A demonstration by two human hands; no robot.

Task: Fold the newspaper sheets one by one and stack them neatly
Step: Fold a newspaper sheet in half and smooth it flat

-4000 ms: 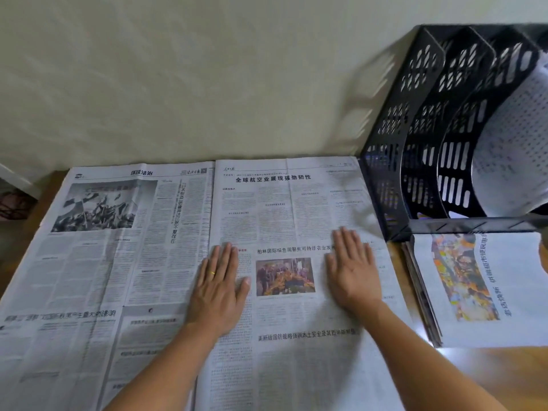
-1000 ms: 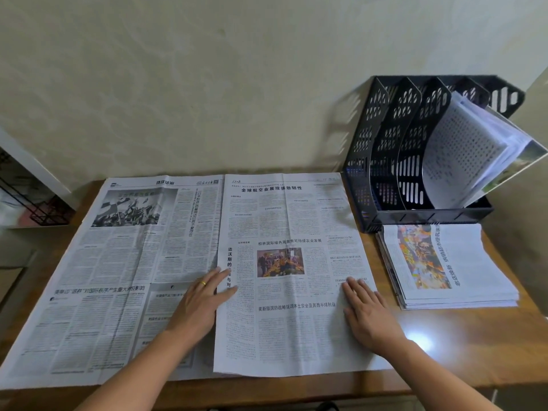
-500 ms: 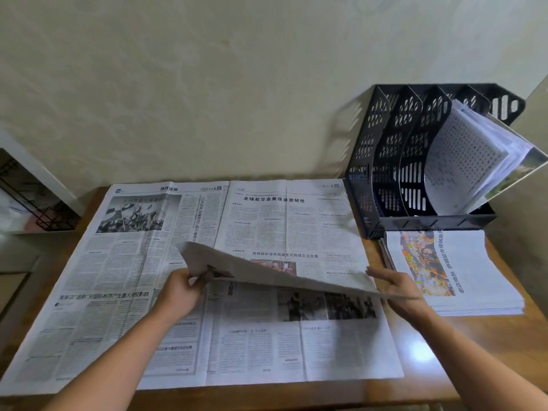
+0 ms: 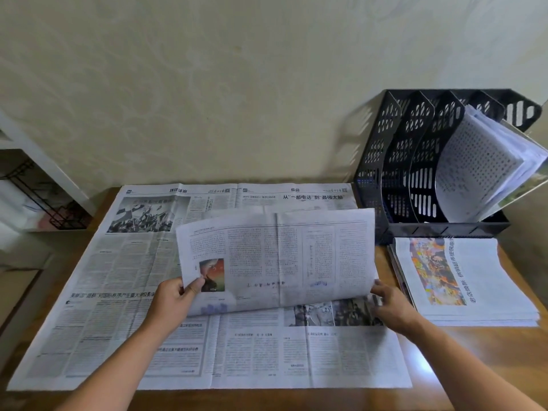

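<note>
A wooden table [image 4: 489,351] is standing against a pale wall [image 4: 237,84] and is carrying everything else in view. An open newspaper [image 4: 118,292] is lying flat across most of the table, its far edge running along the wall and its near edge reaching almost to the table's front. A black file rack [image 4: 415,161] is standing at the right rear corner, holding leaning white papers [image 4: 480,170] in one of its right-hand slots. Just in front of the rack, a stack of folded newspapers [image 4: 474,280] is lying flat, near the right edge of the open newspaper. A single sheet [image 4: 275,256] is being held over the right half of the open newspaper, its upper part tilting up toward the camera and its lower edge resting on the pages beneath. The left hand [image 4: 175,301] is gripping the sheet's lower left corner, the thumb pressing on the printed face. The right hand [image 4: 391,307] is grasping the sheet's lower right edge with curled fingers.
</note>
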